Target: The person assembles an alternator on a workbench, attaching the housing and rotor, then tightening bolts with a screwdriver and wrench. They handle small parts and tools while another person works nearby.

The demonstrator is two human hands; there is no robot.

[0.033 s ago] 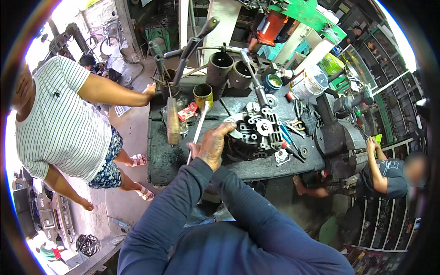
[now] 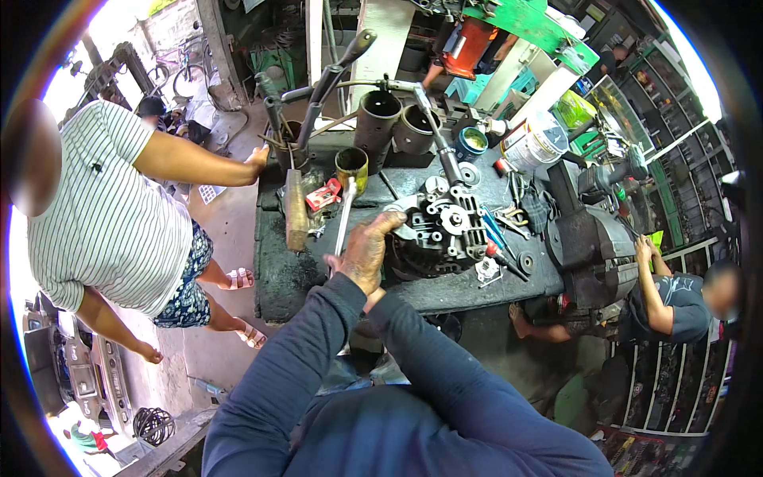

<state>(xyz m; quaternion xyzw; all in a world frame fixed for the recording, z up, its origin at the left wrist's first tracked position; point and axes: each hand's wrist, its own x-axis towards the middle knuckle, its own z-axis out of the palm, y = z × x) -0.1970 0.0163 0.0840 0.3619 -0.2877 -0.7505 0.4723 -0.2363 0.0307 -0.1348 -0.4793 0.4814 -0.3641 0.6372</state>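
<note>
A greasy engine casing (image 2: 433, 238) with bare metal ribs and a round hub lies on the dark workbench (image 2: 278, 274). My left hand (image 2: 367, 250) grips its near left side, thumb on a pale curved metal part; the other fingers are mostly hidden. My right arm crosses beneath my left wrist. Of my right hand (image 2: 331, 261) only a few fingers show, closed round a long steel wrench (image 2: 344, 219) that slants up toward a yellowish can (image 2: 352, 165). Left of the wrench lie a wooden-handled hammer (image 2: 296, 211) and a red-and-white box (image 2: 323, 194).
Upright dark cylinders (image 2: 379, 119) holding long tools stand at the back. A bench vise (image 2: 596, 246), pliers (image 2: 513, 219) and a white bucket (image 2: 536, 141) are to the right. A person in a striped shirt (image 2: 119, 215) stands left, touching the bench; another person (image 2: 668, 298) works at right.
The wrench has swung slightly left and stands steeper, and my right fingers on it have shifted a little. My left hand stays on the engine casing.
</note>
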